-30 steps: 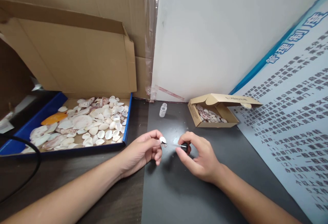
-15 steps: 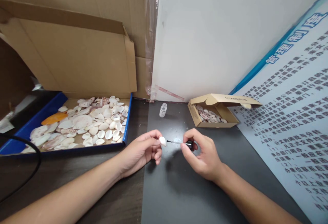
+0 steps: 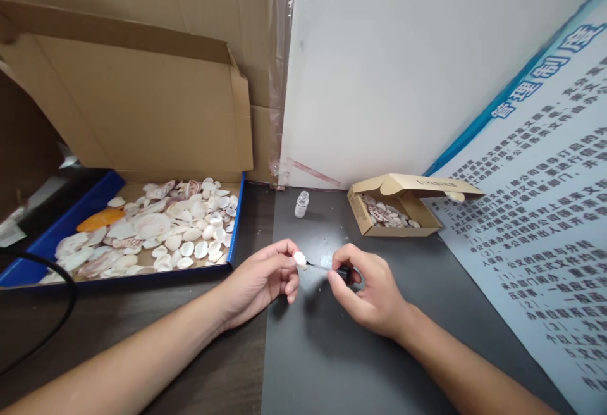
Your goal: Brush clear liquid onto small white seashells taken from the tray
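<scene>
Between the thumb and fingers of my left hand (image 3: 268,279) is a small white shell (image 3: 300,260). My right hand (image 3: 370,285) grips the black cap (image 3: 342,274) of a thin brush (image 3: 318,267), whose dark tip meets the shell's right edge. Behind the hands, a small clear glass bottle (image 3: 301,204) stands upright without a cap on the dark grey mat (image 3: 303,364).
At the left, an open blue-edged box (image 3: 236,228) holds several shells and an orange one. A small open cardboard box (image 3: 401,231) with shells sits at the back right. A black cable (image 3: 71,301) curves at far left. Behind stands a white panel (image 3: 370,73).
My right hand has moved slightly left with the brush, bringing its tip onto the edge of the shell. The shell has tilted a little in my left hand.
</scene>
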Tool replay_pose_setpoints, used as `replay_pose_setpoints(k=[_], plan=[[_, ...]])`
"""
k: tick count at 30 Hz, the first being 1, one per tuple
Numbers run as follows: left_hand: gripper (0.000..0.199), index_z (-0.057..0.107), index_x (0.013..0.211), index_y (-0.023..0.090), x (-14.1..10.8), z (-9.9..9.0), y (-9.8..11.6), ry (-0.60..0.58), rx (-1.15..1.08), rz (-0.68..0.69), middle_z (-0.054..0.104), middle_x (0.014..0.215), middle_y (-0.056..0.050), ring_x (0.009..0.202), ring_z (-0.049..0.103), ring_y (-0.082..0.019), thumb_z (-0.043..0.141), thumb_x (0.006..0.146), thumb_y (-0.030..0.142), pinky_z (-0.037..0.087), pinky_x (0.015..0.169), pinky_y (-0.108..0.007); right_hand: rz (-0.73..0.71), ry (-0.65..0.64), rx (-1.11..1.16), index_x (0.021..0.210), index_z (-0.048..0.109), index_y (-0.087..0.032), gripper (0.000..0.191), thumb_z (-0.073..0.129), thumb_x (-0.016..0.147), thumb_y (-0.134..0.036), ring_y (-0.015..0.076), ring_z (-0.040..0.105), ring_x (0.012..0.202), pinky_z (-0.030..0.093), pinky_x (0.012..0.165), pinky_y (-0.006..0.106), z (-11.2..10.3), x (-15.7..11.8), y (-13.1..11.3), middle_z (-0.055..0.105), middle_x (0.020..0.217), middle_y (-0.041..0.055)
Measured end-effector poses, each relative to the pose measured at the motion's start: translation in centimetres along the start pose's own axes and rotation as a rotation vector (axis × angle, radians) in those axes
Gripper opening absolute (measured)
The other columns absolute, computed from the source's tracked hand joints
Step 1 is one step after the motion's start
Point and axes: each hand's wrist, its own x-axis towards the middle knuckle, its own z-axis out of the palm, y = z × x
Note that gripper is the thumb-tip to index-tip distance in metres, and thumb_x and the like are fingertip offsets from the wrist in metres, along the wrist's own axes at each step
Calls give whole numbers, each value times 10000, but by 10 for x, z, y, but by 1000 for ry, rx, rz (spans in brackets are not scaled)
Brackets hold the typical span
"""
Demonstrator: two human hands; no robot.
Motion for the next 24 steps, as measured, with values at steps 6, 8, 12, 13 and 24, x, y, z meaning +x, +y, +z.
replay_pose_setpoints(k=[6, 8, 12, 13, 24], plan=[[60, 543, 800, 163, 0, 0, 0, -9, -2, -1, 488, 564, 24, 524, 469, -104, 582, 846, 162, 463, 527, -225, -24, 3, 45, 835, 503, -220, 75, 552, 858, -168, 102, 474, 508, 406, 514, 213, 0, -1, 0, 538, 654, -43], [57, 542, 805, 163, 0, 0, -1, -5, -4, -1, 483, 565, 26, 523, 466, -103, 578, 849, 161, 462, 526, -224, -13, -29, 31, 815, 499, -220, 82, 549, 850, -164, 101, 462, 496, 397, 503, 212, 1, 0, 1, 520, 635, -49], [56, 543, 801, 160, 0, 0, -1, -5, 2, 1, 491, 586, 23, 526, 469, -101, 577, 845, 157, 462, 532, -227, 24, 8, -1, 761, 463, -227, 126, 537, 829, -152, 97, 426, 466, 364, 471, 212, 0, 0, 1, 454, 590, -66], [56, 543, 801, 160, 0, 0, -1, -7, 3, 2, 494, 588, 21, 527, 472, -102, 580, 844, 159, 461, 533, -228, 14, 14, 9, 777, 471, -227, 114, 538, 838, -158, 99, 442, 476, 376, 481, 213, -1, 0, 1, 477, 604, -60], [66, 545, 796, 163, -1, 0, 1, -3, -2, 2, 487, 580, 24, 525, 464, -104, 596, 838, 169, 449, 530, -228, 3, -8, 36, 790, 479, -230, 103, 534, 860, -178, 107, 459, 490, 391, 497, 221, -1, 2, 1, 506, 618, -50]])
